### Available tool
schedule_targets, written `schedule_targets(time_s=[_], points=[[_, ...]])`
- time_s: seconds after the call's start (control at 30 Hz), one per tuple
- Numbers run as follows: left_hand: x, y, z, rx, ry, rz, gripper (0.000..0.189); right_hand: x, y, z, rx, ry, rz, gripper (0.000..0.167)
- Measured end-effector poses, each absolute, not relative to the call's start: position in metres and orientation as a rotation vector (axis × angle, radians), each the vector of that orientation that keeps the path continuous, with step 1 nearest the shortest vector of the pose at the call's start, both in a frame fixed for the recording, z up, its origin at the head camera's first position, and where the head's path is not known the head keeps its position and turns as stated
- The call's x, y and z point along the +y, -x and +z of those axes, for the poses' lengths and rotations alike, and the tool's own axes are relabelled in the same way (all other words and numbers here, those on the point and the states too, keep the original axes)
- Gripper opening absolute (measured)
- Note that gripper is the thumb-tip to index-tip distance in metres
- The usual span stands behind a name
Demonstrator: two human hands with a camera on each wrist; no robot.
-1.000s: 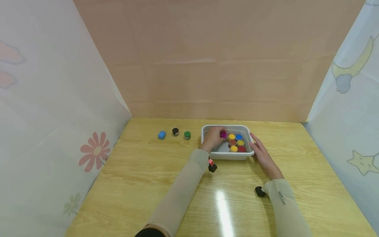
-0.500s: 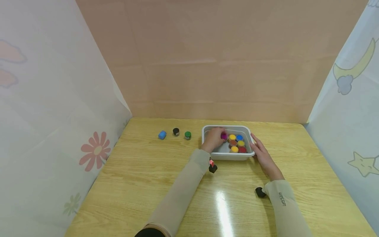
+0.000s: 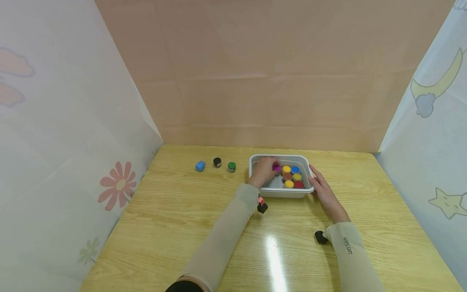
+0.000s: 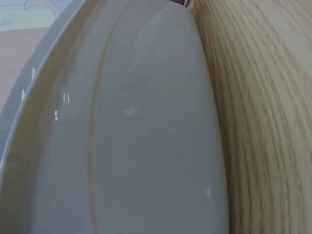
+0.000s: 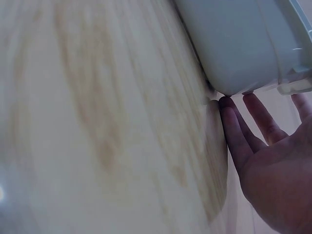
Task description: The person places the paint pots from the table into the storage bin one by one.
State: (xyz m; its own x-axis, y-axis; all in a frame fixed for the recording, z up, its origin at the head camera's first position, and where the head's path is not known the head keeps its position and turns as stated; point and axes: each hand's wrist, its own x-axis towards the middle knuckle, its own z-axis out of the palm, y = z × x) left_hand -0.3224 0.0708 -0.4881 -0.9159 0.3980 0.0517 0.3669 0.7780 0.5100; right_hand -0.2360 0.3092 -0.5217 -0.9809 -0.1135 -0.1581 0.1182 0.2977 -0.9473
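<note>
My left hand (image 3: 263, 171) reaches into a white rectangular tray (image 3: 281, 194) and pinches a small jar with a purple lid (image 3: 277, 169). Beside that jar, inside the tray's right half, stand several small jars with yellow, blue, brown and red lids, among them a blue-lidded jar (image 3: 295, 170) and a red-lidded jar (image 3: 298, 185). My right hand (image 3: 326, 196) rests its extended fingers against the tray's right end; the right wrist view shows these fingertips (image 5: 258, 112) touching the lower outside wall. The left wrist view shows mainly the tray's outer side (image 4: 151, 122), with the left hand hidden.
Left of the tray, on the wooden table (image 3: 175, 227), stand a green-lidded jar (image 3: 231, 166) and a black-lidded jar (image 3: 217, 162). A blue jar (image 3: 200, 166) lies on its side farther left. A brown backdrop (image 3: 262, 101) rises behind the table.
The purple-lidded jar has shifted very slightly toward the near side in my left hand's fingers. My right hand stays against the tray.
</note>
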Motion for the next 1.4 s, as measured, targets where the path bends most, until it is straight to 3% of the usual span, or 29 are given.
schedule_targets(time_s=[0.77,1.07,1.4], points=[[0.053,0.316,-0.468,2.891,-0.682,1.116,0.031,0.309,0.23,-0.521,2.353,0.001,-1.769,0.069],[0.014,0.318,-0.463,3.029,-0.596,1.257,0.033,0.309,0.231,-0.521,2.354,0.004,-1.767,0.07],[-0.045,0.322,-0.499,2.992,-0.356,1.567,0.04,0.308,0.232,-0.521,2.322,-0.016,-1.796,0.071]])
